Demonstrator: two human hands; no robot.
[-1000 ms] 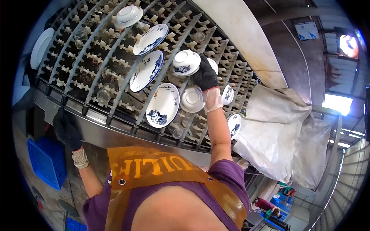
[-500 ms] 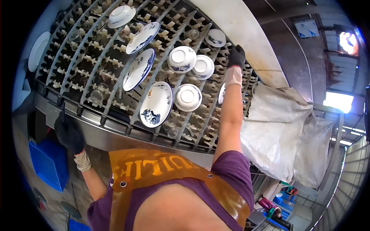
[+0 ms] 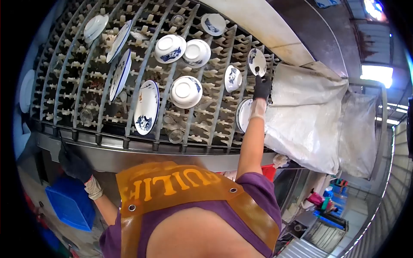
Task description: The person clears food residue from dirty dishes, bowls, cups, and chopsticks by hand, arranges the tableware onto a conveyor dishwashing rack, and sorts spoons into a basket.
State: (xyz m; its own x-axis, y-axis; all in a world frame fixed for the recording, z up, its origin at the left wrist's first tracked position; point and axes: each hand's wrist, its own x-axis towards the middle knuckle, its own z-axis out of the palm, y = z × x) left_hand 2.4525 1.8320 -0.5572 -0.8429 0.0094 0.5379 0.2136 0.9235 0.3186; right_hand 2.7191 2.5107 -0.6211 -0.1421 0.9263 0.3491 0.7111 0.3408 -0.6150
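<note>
My right hand (image 3: 260,89), in a dark glove, grips the lower edge of a small white plate (image 3: 257,58) with a blue pattern, at the right end of the pegged conveyor (image 3: 211,115). Just left of it a patterned bowl (image 3: 232,78) is tipped on its side. Plates (image 3: 244,114) stand partly hidden by my right wrist. Low at the left, my gloved left hand (image 3: 75,165) is closed by the conveyor's metal edge, with a thin dark thing sticking up from it; what that is, I cannot make out.
Upside-down bowls (image 3: 186,92) and leaning oval plates (image 3: 146,107) sit among the pegs, with clear glasses (image 3: 175,136) lower down. A whitish plastic curtain (image 3: 303,116) hangs at the right. A blue crate (image 3: 71,202) stands below my left hand.
My view has shifted, so the dishes appear farther left. My right hand has moved from the conveyor's far rim onto the small plate. The left hand stays by the near edge.
</note>
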